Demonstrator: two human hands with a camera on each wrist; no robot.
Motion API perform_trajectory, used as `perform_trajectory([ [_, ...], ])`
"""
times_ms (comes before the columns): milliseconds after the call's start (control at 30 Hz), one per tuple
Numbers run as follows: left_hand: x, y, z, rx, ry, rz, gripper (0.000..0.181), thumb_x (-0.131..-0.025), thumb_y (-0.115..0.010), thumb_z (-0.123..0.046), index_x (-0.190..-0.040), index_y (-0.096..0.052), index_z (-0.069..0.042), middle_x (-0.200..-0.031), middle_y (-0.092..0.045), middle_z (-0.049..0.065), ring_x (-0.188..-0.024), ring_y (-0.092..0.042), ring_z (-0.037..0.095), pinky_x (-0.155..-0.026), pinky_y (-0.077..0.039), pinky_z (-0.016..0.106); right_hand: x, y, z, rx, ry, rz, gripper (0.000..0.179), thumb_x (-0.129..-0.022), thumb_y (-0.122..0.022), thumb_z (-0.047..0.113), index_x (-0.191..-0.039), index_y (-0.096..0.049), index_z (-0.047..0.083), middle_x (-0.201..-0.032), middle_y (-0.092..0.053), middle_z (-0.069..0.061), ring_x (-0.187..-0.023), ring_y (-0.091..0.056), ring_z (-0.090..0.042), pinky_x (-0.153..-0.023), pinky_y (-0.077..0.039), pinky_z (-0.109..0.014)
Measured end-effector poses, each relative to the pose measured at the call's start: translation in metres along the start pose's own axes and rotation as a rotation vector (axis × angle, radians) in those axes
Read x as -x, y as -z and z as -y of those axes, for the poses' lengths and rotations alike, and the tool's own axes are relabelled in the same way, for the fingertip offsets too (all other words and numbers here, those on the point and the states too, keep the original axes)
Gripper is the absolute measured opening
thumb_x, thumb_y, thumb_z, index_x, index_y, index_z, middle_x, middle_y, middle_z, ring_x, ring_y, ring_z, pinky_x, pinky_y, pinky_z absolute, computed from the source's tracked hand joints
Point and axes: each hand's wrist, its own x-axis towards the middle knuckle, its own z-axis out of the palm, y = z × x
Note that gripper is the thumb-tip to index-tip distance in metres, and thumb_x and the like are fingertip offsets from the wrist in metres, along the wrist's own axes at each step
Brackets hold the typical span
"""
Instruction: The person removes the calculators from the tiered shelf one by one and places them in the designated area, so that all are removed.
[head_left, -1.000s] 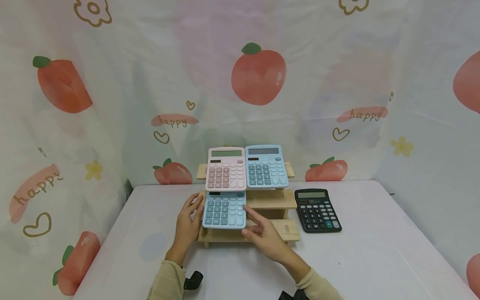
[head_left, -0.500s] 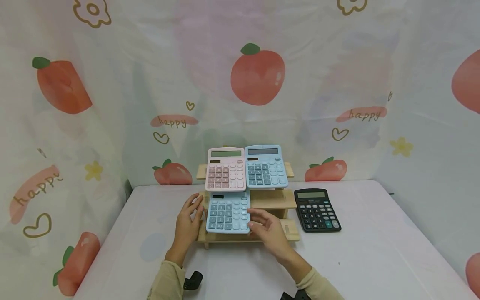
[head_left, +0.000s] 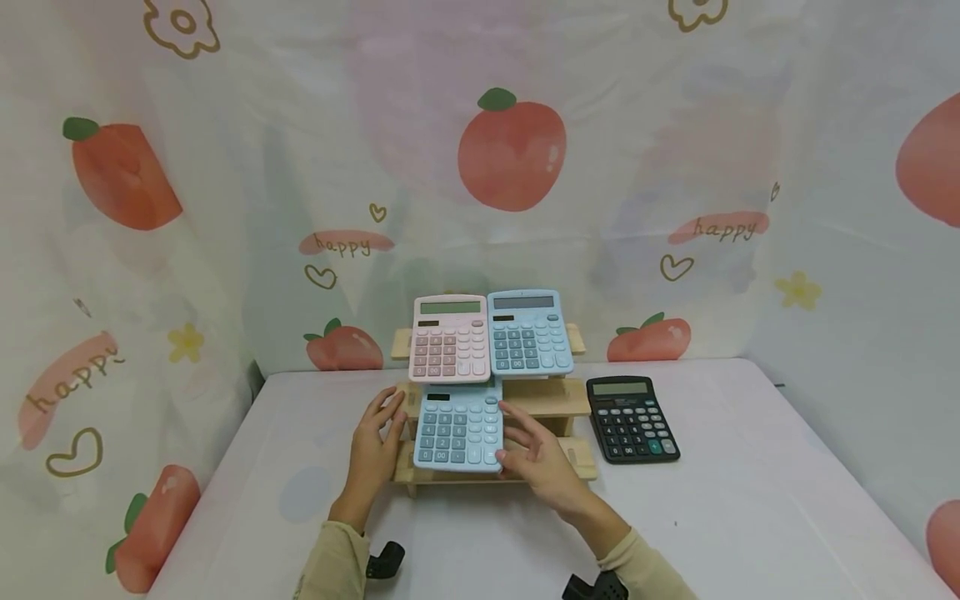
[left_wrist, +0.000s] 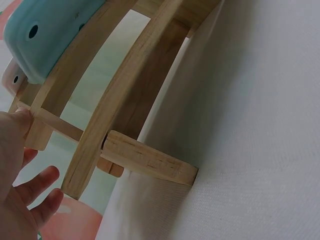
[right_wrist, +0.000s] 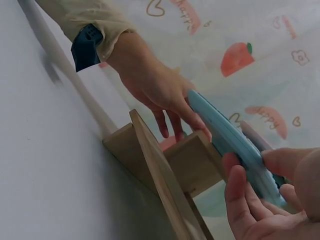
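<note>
The lower blue calculator leans on a stepped wooden display rack, its top edge tucked behind the pink calculator. My right hand pinches its right side. In the right wrist view the thumb lies on one face of this calculator and fingers curl on the other. My left hand holds the left end of the rack's middle shelf; in the left wrist view the thumb is at the wood and the other fingers spread alongside the rack.
Beside the pink one, another blue calculator stands on the top level. A black calculator lies right of the rack on the white tabletop. Fruit-printed cloth hangs behind and at both sides.
The lower blue calculator has shifted right and a little toward the front of the rack, with my right hand moving along. My left hand stays at the rack's left end.
</note>
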Motion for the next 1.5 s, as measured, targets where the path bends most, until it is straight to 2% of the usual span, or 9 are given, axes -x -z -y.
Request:
perform_trajectory([
  [133, 0.001, -0.002, 0.002, -0.006, -0.016, -0.012, 0.039, -0.102, -0.060, -0.016, -0.137, -0.061, 0.002, -0.148, -0.055, 0.019, -0.132, -0.056, 0.041, -0.099, -0.052, 0.059, 0.000, 0.004, -0.001, -0.031, -0.011, 0.051, 0.075, -0.098, -0.058, 0.000, -0.162, -0.020, 0.009, -0.156, -0.038, -0.032, -0.108, -0.069, -0.007, -0.080, -0.060, -0.022],
  [267, 0.001, -0.002, 0.004, -0.009, -0.009, -0.008, 0.039, -0.102, -0.060, -0.017, -0.137, -0.061, 0.001, -0.148, -0.055, 0.018, -0.133, -0.056, 0.041, -0.099, -0.052, 0.059, 0.001, 0.005, -0.002, -0.035, -0.014, 0.062, 0.069, -0.101, -0.056, 0.006, -0.161, -0.021, 0.007, -0.154, -0.041, -0.032, -0.102, -0.070, -0.006, -0.079, -0.060, -0.023],
  [400, 0.001, -0.002, 0.004, -0.007, 0.003, 0.003, 0.040, -0.103, -0.059, -0.018, -0.138, -0.060, 0.000, -0.149, -0.054, 0.016, -0.135, -0.054, 0.040, -0.100, -0.051, 0.058, 0.002, 0.007, -0.002, -0.022, -0.012, 0.049, 0.065, -0.103, -0.055, 0.007, -0.159, -0.024, 0.004, -0.150, -0.046, -0.034, -0.100, -0.070, -0.006, -0.079, -0.059, -0.023],
  [633, 0.001, 0.000, 0.001, 0.001, -0.010, 0.000, 0.040, -0.102, -0.060, -0.016, -0.138, -0.060, 0.001, -0.149, -0.054, 0.018, -0.135, -0.054, 0.040, -0.100, -0.051, 0.058, 0.002, 0.009, 0.000, -0.031, -0.037, -0.008, 0.060, -0.102, -0.054, 0.004, -0.158, -0.030, 0.006, -0.146, -0.051, -0.032, -0.105, -0.071, -0.007, -0.083, -0.060, -0.025],
  [833, 0.001, 0.000, -0.002, 0.017, -0.023, -0.008, 0.039, -0.101, -0.061, -0.015, -0.136, -0.061, 0.003, -0.147, -0.055, 0.020, -0.133, -0.056, 0.041, -0.099, -0.051, 0.059, 0.002, 0.011, 0.001, -0.040, -0.036, -0.057, 0.059, -0.101, -0.056, 0.004, -0.155, -0.033, 0.000, -0.140, -0.055, -0.034, -0.105, -0.071, -0.007, -0.086, -0.060, -0.026],
  [1067, 0.000, 0.000, -0.001, 0.020, -0.025, -0.010, 0.040, -0.102, -0.061, -0.017, -0.137, -0.061, 0.003, -0.147, -0.055, 0.018, -0.132, -0.056, 0.040, -0.099, -0.052, 0.059, 0.003, 0.014, 0.006, -0.031, -0.038, -0.071, 0.058, -0.102, -0.057, 0.008, -0.154, -0.035, -0.001, -0.137, -0.059, -0.032, -0.103, -0.071, -0.006, -0.085, -0.060, -0.025],
  [1200, -0.001, 0.000, 0.000, 0.020, -0.023, -0.010, 0.040, -0.102, -0.061, -0.018, -0.137, -0.061, 0.002, -0.148, -0.055, 0.019, -0.132, -0.057, 0.039, -0.098, -0.052, 0.058, 0.002, 0.017, 0.006, -0.026, -0.049, -0.076, 0.056, -0.102, -0.059, 0.009, -0.153, -0.038, 0.001, -0.134, -0.063, -0.028, -0.102, -0.072, -0.007, -0.085, -0.060, -0.027],
  [1500, 0.001, 0.000, -0.002, 0.027, 0.001, -0.010, 0.040, -0.102, -0.061, -0.018, -0.136, -0.062, 0.001, -0.149, -0.055, 0.015, -0.134, -0.056, 0.038, -0.099, -0.052, 0.057, 0.007, 0.025, 0.008, -0.045, -0.045, -0.056, 0.059, -0.100, -0.062, 0.008, -0.152, -0.037, -0.005, -0.126, -0.070, -0.018, -0.102, -0.072, -0.007, -0.086, -0.060, -0.026],
])
